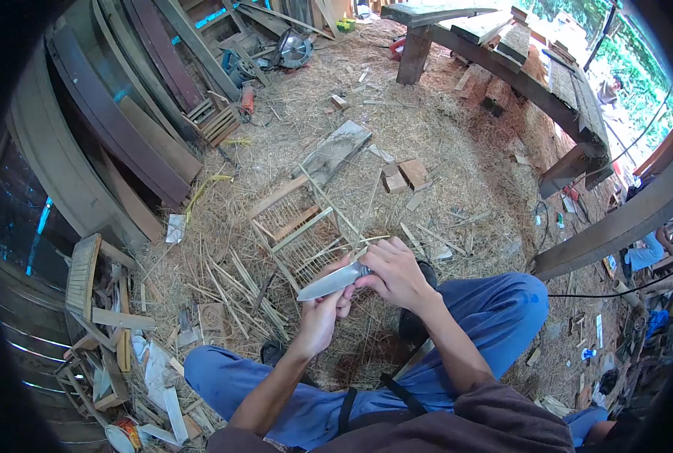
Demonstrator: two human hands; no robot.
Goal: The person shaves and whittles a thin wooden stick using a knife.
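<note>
My right hand (397,273) is closed around the handle of a knife (332,281), its broad pale blade pointing left. Just under the blade, my left hand (321,315) is closed with its fingers curled up. A thin bamboo strip (374,239) runs by the fingers and seems to be held in the left hand; the blade and fingers hide most of it. Beyond the hands, a small frame of wood and thin bamboo bars (302,226) lies on the shaving-covered ground.
Loose bamboo strips (238,291) lie left of my feet. A plank (335,153) and wood blocks (406,177) are farther ahead. Boards (110,113) lean at left, near a circular saw (295,50). A heavy workbench (514,64) stands at right, with a person (608,92) beyond.
</note>
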